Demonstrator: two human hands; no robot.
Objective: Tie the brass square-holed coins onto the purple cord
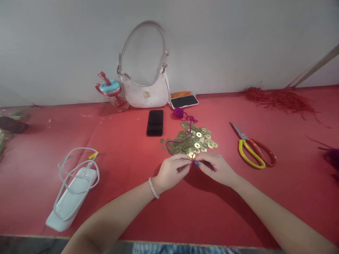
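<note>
Fingertips of my left hand (173, 171) and my right hand (217, 168) meet in front of a heap of brass coins (182, 140), many with square holes. Both hands are closed in a pinch on purple yarn (173, 141). A small turquoise spot shows at the right fingertips; what it is I cannot tell. From the fingers the strand runs left, loops over the coins and leads back to a small purple yarn ball (178, 113). Whether a coin is also held between the fingers is unclear.
Scissors (249, 148) with yellow and red handles lie right. A black phone (155, 122), a second phone (184, 101), a white handbag (145, 93) and a lidded cup (113, 93) stand or lie behind. Left is a white power bank-like device (71, 201) with cable. Red shreds (280, 100) lie back right.
</note>
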